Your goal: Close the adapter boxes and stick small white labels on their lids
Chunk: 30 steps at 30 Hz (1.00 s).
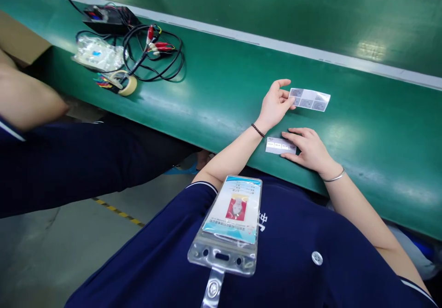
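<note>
My left hand (275, 104) pinches the left end of a sheet of labels (308, 100) between thumb and fingers. Grey printed labels cover most of this strip, and a paler blank patch shows along its upper row. Closer to my body, a smaller label sheet (276, 145) with a row of white printed labels lies on the green bench. My right hand (309, 149) rests beside it with fingers apart; the thumb and fingertips reach over its right end and hide part of it.
The green bench (221, 110) runs across the view. At its left are a black box (110, 20), coiled black cables with red clips (160, 47), a clear plastic bag (98, 54) and a tape roll (128, 84). Another person's arm (29, 94) and a cardboard box (22, 38) are far left.
</note>
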Motion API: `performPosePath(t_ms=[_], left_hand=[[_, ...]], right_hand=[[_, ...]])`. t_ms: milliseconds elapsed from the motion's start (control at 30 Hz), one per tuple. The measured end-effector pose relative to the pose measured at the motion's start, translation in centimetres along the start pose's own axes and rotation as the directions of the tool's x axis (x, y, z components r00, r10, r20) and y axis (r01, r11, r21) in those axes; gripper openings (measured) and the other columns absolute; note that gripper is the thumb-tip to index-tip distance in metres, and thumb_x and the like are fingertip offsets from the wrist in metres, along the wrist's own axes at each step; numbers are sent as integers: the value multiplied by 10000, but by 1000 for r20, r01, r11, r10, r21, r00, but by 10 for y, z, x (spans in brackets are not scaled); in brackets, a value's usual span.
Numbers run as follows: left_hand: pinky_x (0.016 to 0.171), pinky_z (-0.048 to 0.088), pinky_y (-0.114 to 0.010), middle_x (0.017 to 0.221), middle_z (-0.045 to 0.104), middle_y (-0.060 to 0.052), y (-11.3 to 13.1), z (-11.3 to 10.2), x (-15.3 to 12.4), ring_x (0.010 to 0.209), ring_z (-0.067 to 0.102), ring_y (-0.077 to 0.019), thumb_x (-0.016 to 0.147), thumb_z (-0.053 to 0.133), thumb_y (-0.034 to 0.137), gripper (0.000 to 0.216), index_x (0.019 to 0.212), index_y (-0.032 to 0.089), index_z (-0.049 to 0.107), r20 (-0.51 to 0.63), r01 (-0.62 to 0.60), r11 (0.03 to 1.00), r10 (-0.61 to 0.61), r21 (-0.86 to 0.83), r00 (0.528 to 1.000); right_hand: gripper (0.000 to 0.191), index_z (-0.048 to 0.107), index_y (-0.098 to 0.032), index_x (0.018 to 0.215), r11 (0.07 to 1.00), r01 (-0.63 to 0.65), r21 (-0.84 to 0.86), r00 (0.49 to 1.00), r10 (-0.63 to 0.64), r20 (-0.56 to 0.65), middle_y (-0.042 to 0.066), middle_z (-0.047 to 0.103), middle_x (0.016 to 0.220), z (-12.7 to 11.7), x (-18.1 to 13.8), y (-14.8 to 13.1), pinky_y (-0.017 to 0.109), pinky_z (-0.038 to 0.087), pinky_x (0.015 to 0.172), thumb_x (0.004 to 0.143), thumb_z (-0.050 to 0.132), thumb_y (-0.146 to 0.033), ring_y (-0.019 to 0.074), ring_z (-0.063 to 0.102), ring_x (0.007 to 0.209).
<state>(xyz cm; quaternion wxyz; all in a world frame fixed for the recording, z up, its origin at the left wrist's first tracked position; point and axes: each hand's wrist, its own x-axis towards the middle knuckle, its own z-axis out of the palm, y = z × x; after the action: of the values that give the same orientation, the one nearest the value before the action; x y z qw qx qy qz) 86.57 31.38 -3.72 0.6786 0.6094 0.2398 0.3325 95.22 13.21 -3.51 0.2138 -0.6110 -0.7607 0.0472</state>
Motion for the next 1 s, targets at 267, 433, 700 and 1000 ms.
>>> performPosePath(t_ms=[267, 433, 700, 1000], left_hand=[[779, 530, -252, 856, 637, -4, 1, 3, -4, 734, 652, -116, 862, 629, 79, 588, 1397, 154, 398, 3, 18, 997, -18, -82, 1000], [775, 531, -221, 1117, 642, -14, 7, 6, -10, 766, 613, -78, 881, 570, 108, 664, 1492, 281, 375, 72, -132, 991, 129, 33, 989], [757, 541, -240, 985, 688, -52, -7, 14, -10, 728, 656, -109, 874, 655, 204, 140, 989, 144, 708, 70, -163, 981, 156, 109, 985], [906, 532, -282, 1190, 600, -99, 6, 31, -31, 1108, 611, -207, 795, 774, 420, 427, 1139, 184, 683, 361, -252, 955, 183, 154, 914]], right_hand=[[359, 663, -202, 1215, 994, -9, 106, 997, 17, -69, 104, 688, 1128, 5, -3, 6, 435, 493, 957, 919, 657, -405, 244, 626, 1071], [268, 658, -193, 1161, 984, 8, 177, 980, 28, -196, 62, 727, 1000, 0, -6, 10, 378, 539, 841, 909, 668, -284, 209, 667, 920], [218, 659, -209, 1086, 956, -175, 235, 822, 274, -500, 52, 726, 994, -18, -15, 23, 341, 577, 691, 876, 681, -263, 193, 685, 822], [197, 634, -224, 1078, 968, -234, 85, 757, 237, -608, 42, 721, 983, -28, -20, 39, 370, 549, 767, 883, 660, -245, 213, 673, 886]])
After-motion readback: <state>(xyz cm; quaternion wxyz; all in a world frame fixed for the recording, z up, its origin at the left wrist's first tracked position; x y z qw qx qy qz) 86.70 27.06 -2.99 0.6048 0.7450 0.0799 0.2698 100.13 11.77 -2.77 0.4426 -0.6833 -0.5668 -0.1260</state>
